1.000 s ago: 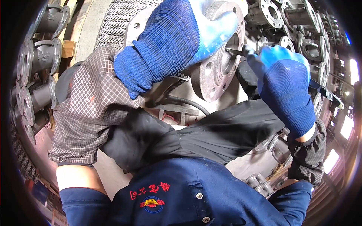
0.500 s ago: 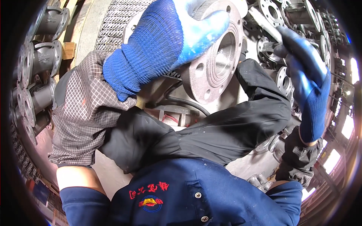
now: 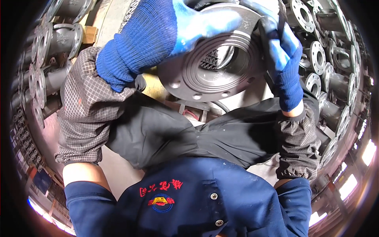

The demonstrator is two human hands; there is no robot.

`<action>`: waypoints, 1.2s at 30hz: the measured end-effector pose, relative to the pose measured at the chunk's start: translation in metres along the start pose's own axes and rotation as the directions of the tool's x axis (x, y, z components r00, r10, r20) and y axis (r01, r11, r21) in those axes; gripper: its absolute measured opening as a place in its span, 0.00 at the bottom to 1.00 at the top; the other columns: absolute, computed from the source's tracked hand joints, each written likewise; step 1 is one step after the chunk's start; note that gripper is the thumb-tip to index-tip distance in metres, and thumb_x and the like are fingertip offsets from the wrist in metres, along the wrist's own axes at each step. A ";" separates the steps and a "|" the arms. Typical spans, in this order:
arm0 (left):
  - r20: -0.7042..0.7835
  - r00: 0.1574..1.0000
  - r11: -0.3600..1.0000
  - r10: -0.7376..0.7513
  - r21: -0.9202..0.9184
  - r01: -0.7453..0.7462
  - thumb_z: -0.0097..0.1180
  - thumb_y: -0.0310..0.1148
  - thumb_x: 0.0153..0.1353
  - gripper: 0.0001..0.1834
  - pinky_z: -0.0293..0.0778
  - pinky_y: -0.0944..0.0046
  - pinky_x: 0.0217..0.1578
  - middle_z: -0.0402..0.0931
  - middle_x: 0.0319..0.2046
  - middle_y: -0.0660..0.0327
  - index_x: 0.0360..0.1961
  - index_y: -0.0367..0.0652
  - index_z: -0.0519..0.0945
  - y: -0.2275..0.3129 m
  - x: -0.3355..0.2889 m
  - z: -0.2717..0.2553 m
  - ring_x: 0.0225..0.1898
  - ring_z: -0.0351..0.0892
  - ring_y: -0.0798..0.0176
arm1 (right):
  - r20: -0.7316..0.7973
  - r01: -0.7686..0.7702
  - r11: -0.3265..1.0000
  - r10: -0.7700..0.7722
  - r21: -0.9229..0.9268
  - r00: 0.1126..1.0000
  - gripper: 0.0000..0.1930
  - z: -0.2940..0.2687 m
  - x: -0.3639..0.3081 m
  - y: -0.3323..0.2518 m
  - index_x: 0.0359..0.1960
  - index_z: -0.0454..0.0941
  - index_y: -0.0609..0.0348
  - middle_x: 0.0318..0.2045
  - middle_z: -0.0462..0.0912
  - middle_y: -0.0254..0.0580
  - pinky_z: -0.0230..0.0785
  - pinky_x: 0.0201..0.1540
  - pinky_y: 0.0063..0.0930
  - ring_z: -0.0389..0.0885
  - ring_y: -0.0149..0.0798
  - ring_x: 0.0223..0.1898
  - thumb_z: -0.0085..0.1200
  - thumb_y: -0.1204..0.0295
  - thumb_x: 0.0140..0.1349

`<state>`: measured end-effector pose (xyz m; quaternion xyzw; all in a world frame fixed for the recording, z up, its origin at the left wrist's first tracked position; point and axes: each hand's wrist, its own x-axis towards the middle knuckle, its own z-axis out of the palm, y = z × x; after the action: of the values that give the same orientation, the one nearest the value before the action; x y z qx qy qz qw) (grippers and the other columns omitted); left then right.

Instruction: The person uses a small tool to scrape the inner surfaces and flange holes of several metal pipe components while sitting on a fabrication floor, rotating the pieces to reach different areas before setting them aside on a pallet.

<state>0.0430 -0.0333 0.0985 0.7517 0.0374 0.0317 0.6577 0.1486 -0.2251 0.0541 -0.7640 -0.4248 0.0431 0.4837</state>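
Observation:
Between my knees stands a grey flanged pipe fitting (image 3: 181, 75), its ringed face and round bore turned up toward me. My left hand (image 3: 185, 29), in a blue knit glove with a pale coated palm, grips its upper left side, thumb stretched across the flange rim. At the flange's right edge is my right hand (image 3: 282, 51), gloved alike with dark, worn fingertips. Its fingers are curled around a narrow flat bar (image 3: 282, 17), seen nearly edge-on as a dark strip. Whether those fingers also touch the flange I cannot tell. Metal mesh shows through the bore.
Stacked flanged fittings (image 3: 63, 41) stand on the left beside a wooden block (image 3: 90, 34). More flanged castings (image 3: 335, 83) crowd the right side. Below the fitting are a metal frame (image 3: 193, 108) and a dark hose (image 3: 221, 106). My bent legs (image 3: 158, 126) flank it.
The fitting has turned so its face points more toward me. My right hand has come in from the right with the bar, up to the flange's edge. My left hand keeps its grip.

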 end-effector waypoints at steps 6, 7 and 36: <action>0.043 0.860 0.533 0.508 0.769 -0.353 0.58 0.24 0.54 0.13 0.75 0.66 0.40 0.79 0.39 0.55 0.42 0.35 0.79 0.019 -0.042 -0.023 0.39 0.79 0.62 | -0.168 0.007 1.000 -0.006 0.002 0.986 0.16 0.013 -0.019 -0.009 0.47 0.78 0.62 0.32 0.83 0.46 0.73 0.38 0.23 0.82 0.32 0.33 0.55 0.68 0.59; 0.000 0.840 0.543 0.542 0.763 -0.350 0.57 0.21 0.52 0.11 0.76 0.65 0.39 0.79 0.37 0.54 0.39 0.35 0.79 0.014 -0.054 -0.017 0.38 0.80 0.59 | -0.174 0.011 0.999 -0.005 0.036 0.985 0.16 0.014 -0.020 -0.009 0.47 0.78 0.62 0.32 0.83 0.45 0.73 0.38 0.23 0.82 0.31 0.32 0.54 0.67 0.59; 0.164 0.986 0.549 -0.039 0.828 -0.116 0.65 0.28 0.45 0.12 0.71 0.60 0.23 0.79 0.27 0.52 0.14 0.41 0.73 0.027 -0.090 0.044 0.21 0.77 0.53 | -0.261 0.144 0.989 -0.136 0.011 0.956 0.15 0.032 -0.019 -0.014 0.45 0.79 0.56 0.33 0.83 0.44 0.73 0.37 0.24 0.83 0.37 0.33 0.58 0.67 0.57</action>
<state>-0.0421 -0.0887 0.1198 0.9741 -0.0223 -0.0366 0.2219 0.1127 -0.2138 0.0415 -0.7236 -0.4103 -0.0852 0.5484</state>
